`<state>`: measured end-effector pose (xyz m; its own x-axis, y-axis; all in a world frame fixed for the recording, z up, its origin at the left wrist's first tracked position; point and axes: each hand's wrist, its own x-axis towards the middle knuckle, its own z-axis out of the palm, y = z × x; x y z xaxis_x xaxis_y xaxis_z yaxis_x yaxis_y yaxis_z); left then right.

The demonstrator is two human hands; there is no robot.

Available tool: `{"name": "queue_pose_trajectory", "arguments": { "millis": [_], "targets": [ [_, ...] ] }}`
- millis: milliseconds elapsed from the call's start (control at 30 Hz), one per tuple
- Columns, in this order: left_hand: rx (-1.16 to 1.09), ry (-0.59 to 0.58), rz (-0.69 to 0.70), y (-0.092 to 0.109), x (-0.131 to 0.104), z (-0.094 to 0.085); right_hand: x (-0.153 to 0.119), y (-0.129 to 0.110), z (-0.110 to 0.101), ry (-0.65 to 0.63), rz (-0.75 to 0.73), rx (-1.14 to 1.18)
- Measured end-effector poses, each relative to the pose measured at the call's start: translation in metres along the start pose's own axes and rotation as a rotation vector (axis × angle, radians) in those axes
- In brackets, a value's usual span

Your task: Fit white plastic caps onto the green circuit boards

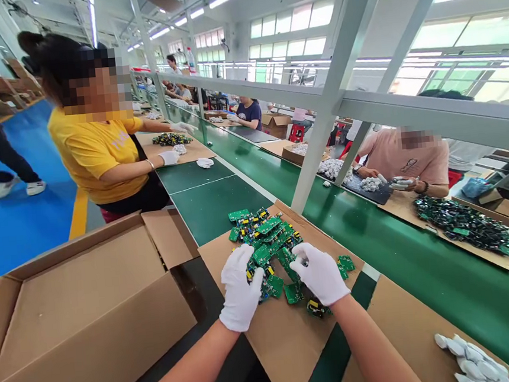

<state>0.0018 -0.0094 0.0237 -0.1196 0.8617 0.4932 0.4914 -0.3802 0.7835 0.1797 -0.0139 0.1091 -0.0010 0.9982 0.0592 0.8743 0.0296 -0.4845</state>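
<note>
Centrally, a heap of green circuit boards (pixel 262 254) is spread on a cardboard sheet (pixel 291 354). Its left side is met by the white-gloved left hand (pixel 240 290), cupped with thumb apart from fingers; its right side is flanked by the right hand (pixel 322 277), likewise gloved and curled. Whether a board is gripped by either cannot be told. A cardboard box (pixel 108 346) is set left of the sheet.
</note>
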Motion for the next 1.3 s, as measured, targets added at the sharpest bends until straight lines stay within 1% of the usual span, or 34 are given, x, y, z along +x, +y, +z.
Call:
{"name": "queue_pose_trajectory", "arguments": {
  "millis": [33,67,100,133,167,200,267,333,367,400,467,533,600,667,700,767,833,900,967,1033,1100,1300],
  "targets": [
    [-0.059,-0.094,0.018,0.009,0.004,-0.003,-0.006,-0.003,-0.006,-0.009,-0.050,0.021],
    [-0.133,-0.218,0.015,0.017,0.007,-0.006,-0.012,-0.006,-0.011,-0.029,-0.111,0.045],
    [-0.210,-0.348,-0.017,0.025,0.011,-0.008,-0.019,-0.007,-0.015,-0.043,-0.173,0.068],
    [-0.285,-0.456,-0.079,0.033,0.014,-0.010,-0.025,-0.007,-0.018,-0.054,-0.226,0.092],
    [-0.355,-0.523,-0.161,0.039,0.016,-0.010,-0.031,-0.006,-0.019,-0.056,-0.263,0.119],
    [-0.426,-0.545,-0.253,0.044,0.016,-0.010,-0.036,-0.003,-0.019,-0.047,-0.273,0.148],
    [-0.571,-0.533,-0.416,0.050,0.014,-0.007,-0.042,0.004,-0.017,-0.033,-0.226,0.189],
    [-0.682,-0.517,-0.493,0.053,0.006,-0.001,-0.044,0.009,-0.014,-0.061,-0.140,0.201],
    [-0.702,-0.501,-0.496,0.053,0.002,0.003,-0.044,0.009,-0.012,-0.073,-0.094,0.193],
    [-0.688,-0.465,-0.472,0.053,-0.003,0.007,-0.044,0.009,-0.010,-0.079,-0.051,0.178],
    [-0.571,-0.335,-0.348,0.050,-0.011,0.014,-0.044,0.003,-0.006,-0.053,0.017,0.149],
    [-0.407,-0.180,-0.155,0.043,-0.015,0.022,-0.041,-0.002,-0.001,0.006,0.082,0.104],
    [-0.289,-0.048,0.049,0.037,-0.013,0.028,-0.036,-0.006,0.003,0.050,0.138,0.048],
    [-0.214,0.020,0.175,0.031,-0.007,0.033,-0.030,-0.004,0.004,0.070,0.181,0.000],
    [-0.181,0.025,0.206,0.029,-0.002,0.034,-0.027,-0.001,0.003,0.079,0.196,-0.015],
    [-0.108,-0.018,0.245,0.026,0.005,0.034,-0.021,0.005,-0.001,0.074,0.179,-0.028],
    [-0.049,-0.099,0.316,0.024,0.009,0.032,-0.015,0.013,-0.009,0.032,0.117,-0.057],
    [-0.025,-0.201,0.405,0.022,0.008,0.029,-0.007,0.020,-0.016,-0.015,0.052,-0.096],
    [-0.022,-0.256,0.475,0.019,0.004,0.027,0.003,0.023,-0.020,-0.017,0.035,-0.130],
    [-0.015,-0.232,0.510,0.017,-0.001,0.026,0.014,0.022,-0.018,0.005,0.020,-0.151],
    [0.000,-0.181,0.522,0.016,-0.003,0.025,0.028,0.016,-0.012,0.017,-0.018,-0.178],
    [0.004,-0.154,0.524,0.015,0.001,0.024,0.067,-0.008,0.020,0.021,-0.128,-0.290]
  ]
}}
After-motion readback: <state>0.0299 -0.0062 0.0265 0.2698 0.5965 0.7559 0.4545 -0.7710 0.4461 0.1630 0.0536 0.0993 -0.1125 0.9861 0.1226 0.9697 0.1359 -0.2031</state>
